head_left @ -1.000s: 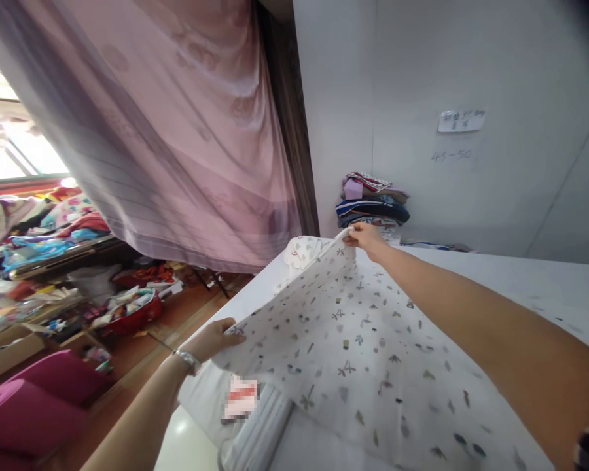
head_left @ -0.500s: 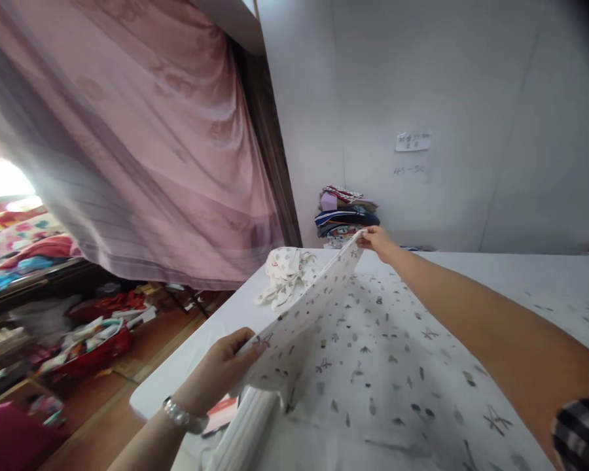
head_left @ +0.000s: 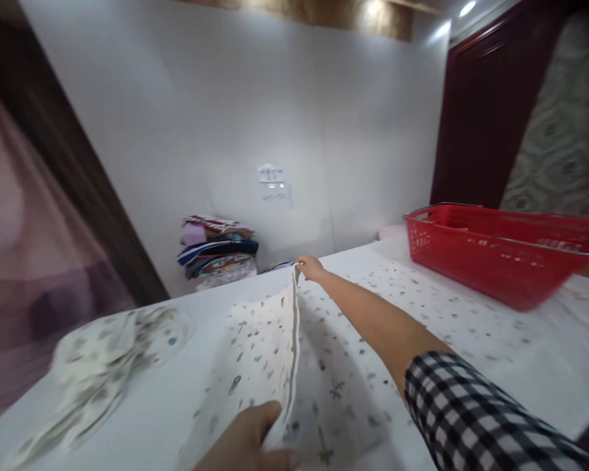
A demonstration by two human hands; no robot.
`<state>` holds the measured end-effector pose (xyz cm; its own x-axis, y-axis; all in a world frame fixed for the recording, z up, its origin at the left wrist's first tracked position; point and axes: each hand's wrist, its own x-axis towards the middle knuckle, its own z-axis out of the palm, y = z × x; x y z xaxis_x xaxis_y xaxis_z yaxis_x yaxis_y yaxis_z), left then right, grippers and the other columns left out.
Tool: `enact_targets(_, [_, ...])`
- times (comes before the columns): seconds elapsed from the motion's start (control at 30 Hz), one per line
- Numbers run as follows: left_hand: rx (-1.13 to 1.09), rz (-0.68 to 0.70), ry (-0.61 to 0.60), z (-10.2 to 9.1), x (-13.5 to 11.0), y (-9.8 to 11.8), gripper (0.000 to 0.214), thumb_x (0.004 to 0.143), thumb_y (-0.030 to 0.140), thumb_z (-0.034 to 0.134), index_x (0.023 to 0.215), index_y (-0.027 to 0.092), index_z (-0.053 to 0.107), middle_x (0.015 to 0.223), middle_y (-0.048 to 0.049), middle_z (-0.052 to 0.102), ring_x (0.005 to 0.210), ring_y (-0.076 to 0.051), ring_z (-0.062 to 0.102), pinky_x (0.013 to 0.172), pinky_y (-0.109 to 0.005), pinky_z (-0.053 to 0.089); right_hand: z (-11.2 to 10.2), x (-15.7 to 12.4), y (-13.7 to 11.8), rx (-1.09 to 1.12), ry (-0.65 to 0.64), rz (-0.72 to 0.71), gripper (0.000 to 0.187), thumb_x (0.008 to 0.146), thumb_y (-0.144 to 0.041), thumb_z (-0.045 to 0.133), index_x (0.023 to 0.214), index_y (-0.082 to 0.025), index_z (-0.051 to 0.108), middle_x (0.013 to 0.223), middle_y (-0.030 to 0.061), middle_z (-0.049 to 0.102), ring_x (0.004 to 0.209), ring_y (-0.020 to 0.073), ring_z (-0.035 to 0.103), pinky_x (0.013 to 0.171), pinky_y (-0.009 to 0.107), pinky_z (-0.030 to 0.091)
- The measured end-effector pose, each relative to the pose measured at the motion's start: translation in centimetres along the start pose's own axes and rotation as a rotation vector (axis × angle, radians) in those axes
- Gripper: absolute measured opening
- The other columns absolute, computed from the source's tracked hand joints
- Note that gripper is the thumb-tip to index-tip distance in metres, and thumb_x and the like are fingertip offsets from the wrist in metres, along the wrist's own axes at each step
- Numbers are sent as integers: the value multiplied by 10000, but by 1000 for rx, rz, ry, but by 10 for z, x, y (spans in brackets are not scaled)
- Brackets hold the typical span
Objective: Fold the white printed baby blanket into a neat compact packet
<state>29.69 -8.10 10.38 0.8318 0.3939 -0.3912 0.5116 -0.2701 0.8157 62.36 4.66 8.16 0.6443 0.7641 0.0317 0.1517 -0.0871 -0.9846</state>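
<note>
A thin white cloth (head_left: 255, 347) with small printed motifs stretches between my hands, its raised edge folded up from the table. At the far end, my right hand (head_left: 310, 268) pinches that edge between closed fingers. My left hand (head_left: 248, 438), cut off by the bottom of the view, grips the near end of the same edge. To the right of the fold, more of the printed fabric lies flat. A crumpled piece of similar printed cloth (head_left: 103, 356) rests to the left, apart from both hands.
On the white table (head_left: 147, 425), a red plastic basket (head_left: 476, 261) with metal handles stands at the right. Folded clothes (head_left: 218, 252) are piled against the grey wall (head_left: 216, 118), which bears a paper label (head_left: 271, 174). A pink curtain (head_left: 24, 261) hangs at the left.
My view has swung right, bringing the red basket into sight. Both hands keep hold of the cloth, whose raised edge has turned from slanting to nearly straight ahead, with a panel now folded left.
</note>
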Motion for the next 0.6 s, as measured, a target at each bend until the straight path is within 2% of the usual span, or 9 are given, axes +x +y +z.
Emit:
enact_targets(0.1, [-8,37,-171,24,40,22,300,571,450,658,799,255,652,751,2,668,718,-223,588,641,-316,463,-41,-1,24,-14,15,70,59,745,-137,602,707,-178,582,468,-62,479,398,65,472,431,191,467])
enact_targets(0.2, [-38,79,-262,48,75,44,250,566,343,666,793,239,662,760,5,670,741,-220,595,675,-315,464,-78,0,40,37,23,130,15,778,-170,572,776,-171,557,496,-53,512,406,75,507,452,220,488])
enact_targets(0.3, [-97,111,-245,72,106,64,209,551,242,664,758,216,658,755,0,671,759,-212,597,708,-313,463,-114,8,47,96,60,155,45,778,-124,548,801,-160,533,520,-48,526,431,81,525,488,234,494])
enact_targets(0.47, [-200,184,-247,114,156,94,186,550,249,691,718,184,644,759,-27,670,738,-202,607,692,-315,484,-176,31,39,129,152,154,60,761,-91,532,795,-140,525,534,-35,528,457,72,501,510,202,456])
enact_targets(0.53, [-221,161,-256,136,177,105,239,535,247,708,750,178,630,755,-29,657,691,-187,604,660,-318,501,-200,39,33,120,174,147,7,768,-132,538,770,-133,531,549,-20,537,474,76,500,510,199,441])
enact_targets(0.6, [-234,85,-251,159,197,112,326,514,230,717,806,177,583,732,-21,625,605,-175,591,546,-323,513,-223,44,28,99,190,128,77,775,-206,553,758,-132,541,580,-5,552,503,84,510,515,202,433])
